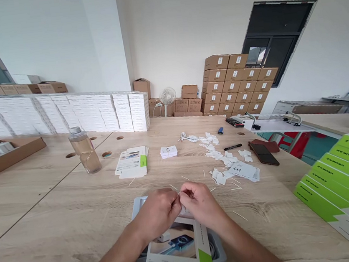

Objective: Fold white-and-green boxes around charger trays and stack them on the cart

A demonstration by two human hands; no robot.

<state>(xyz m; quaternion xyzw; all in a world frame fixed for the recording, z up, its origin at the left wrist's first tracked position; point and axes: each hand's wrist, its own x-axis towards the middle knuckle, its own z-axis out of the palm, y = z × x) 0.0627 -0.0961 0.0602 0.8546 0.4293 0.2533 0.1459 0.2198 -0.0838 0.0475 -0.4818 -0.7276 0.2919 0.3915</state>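
A: Head view, near edge first. What are the hands doing?

B: The left hand and right hand meet at the middle of the bench, fingers curled shut and pinched together on something small and pale between them. It's too hidden to say what it is.

A: And under them?

B: A white tray lies flat on the bench, and a printed sleeve with a green stripe down its right side lies over it, reaching to the near edge. Both wrists hover just above the sleeve.

A: What's to the right?

B: A fanned row of green-and-white cartons along the right edge, well apart from the hands.

A: Farther out?

B: A scatter of small white paper slips right of centre, thin white sticks strewn about them. A black marker and a dark phone sit beyond the slips. Left of centre lies a flat packaged box with a green corner, a small white stack of cards beside it, and a clear bottle stands upright farther left. An open cardboard box rests at the far left.

A: Background?

B: A long wall of white boxes along the bench's far edge, a stack of brown cartons against the wall, and a small white fan beside them
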